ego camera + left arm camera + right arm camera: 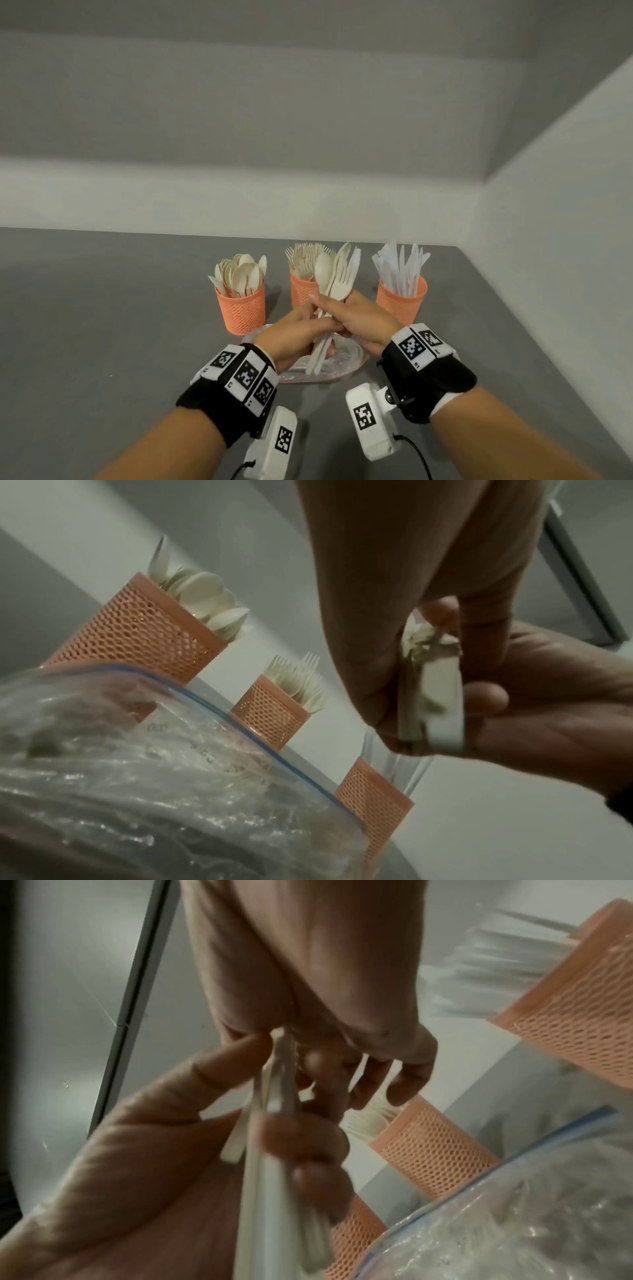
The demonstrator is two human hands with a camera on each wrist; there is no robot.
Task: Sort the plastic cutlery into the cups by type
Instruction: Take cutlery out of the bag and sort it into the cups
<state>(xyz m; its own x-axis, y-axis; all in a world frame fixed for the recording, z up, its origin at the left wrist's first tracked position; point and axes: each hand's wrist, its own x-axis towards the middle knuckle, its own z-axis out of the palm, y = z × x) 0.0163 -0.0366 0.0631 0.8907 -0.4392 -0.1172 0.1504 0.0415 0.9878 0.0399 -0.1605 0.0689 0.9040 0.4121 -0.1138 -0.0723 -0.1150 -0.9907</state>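
Three orange mesh cups stand in a row: the spoon cup on the left, the fork cup in the middle, the knife cup on the right. Both hands meet in front of the fork cup. My left hand and right hand together grip a mixed bundle of cutlery, with a spoon, forks and a white knife fanning upward. In the left wrist view the bundle sits between both hands' curled fingers. The right wrist view shows the handles running through the left palm.
A clear zip bag lies on the grey table under the hands, just in front of the cups. A pale wall runs behind the cups and along the right side. Bare tabletop stretches to the left.
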